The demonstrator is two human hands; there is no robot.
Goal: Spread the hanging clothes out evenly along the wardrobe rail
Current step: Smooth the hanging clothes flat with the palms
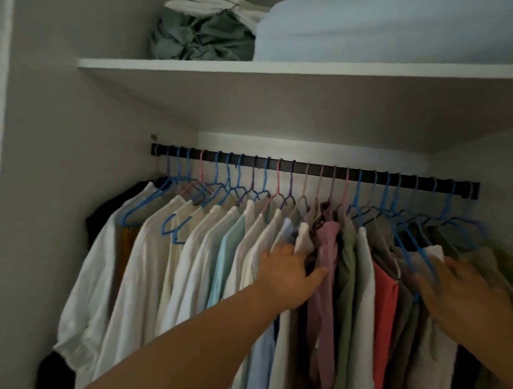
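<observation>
A black wardrobe rail [311, 168] runs from left to right and carries several thin blue, pink and purple hangers. White and pale shirts [148, 257] hang on the left half. A mauve garment [323, 287], a red one [383, 309] and olive and brown ones hang bunched on the right. My left hand [286, 275] reaches in at the middle, its fingers slipped between a white shirt and the mauve garment, thumb spread. My right hand [464, 291] rests, blurred, against the right-hand garments and blue hangers; whether it grips any I cannot make out.
A white shelf [254, 68] spans the wardrobe above the rail, holding a green bundled cloth [202, 36] and folded pale blue bedding [394, 30]. The wardrobe's grey left wall [61, 158] stands beside the first hangers. A dark garment [109, 215] hangs at the far left.
</observation>
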